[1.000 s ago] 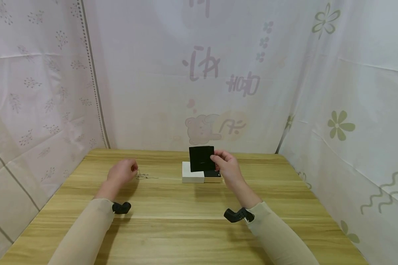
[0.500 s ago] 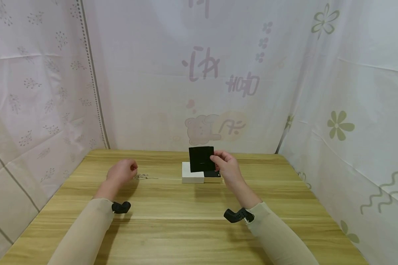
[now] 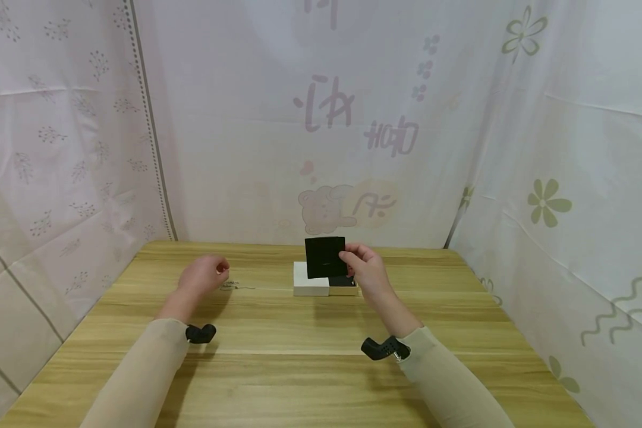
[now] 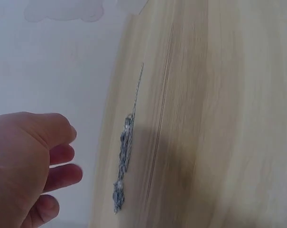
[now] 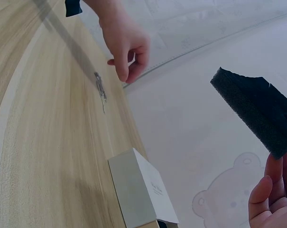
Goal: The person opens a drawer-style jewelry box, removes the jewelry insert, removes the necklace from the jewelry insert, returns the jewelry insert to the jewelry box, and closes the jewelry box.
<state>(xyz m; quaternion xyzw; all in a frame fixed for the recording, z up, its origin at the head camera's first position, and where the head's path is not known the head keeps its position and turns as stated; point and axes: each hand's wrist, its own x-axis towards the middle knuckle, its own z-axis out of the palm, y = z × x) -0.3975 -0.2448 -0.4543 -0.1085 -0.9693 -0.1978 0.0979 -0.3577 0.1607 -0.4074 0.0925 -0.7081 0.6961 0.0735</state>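
Pinching black foam pad [image 3: 324, 257], right hand [image 3: 369, 271]; left hand [image 3: 200, 279] loosely curled near silver chain [image 4: 122, 156]

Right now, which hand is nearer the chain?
Left. The left hand hovers beside the chain, not touching; the right hand is farther right, holding the pad.

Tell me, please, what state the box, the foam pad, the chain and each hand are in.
Box: partly open, something dark inside.
Foam pad: held up, apart from the box.
Chain: bunched, one end trailing out.
Left hand: loosely curled, holding nothing.
Right hand: pinching the foam pad.
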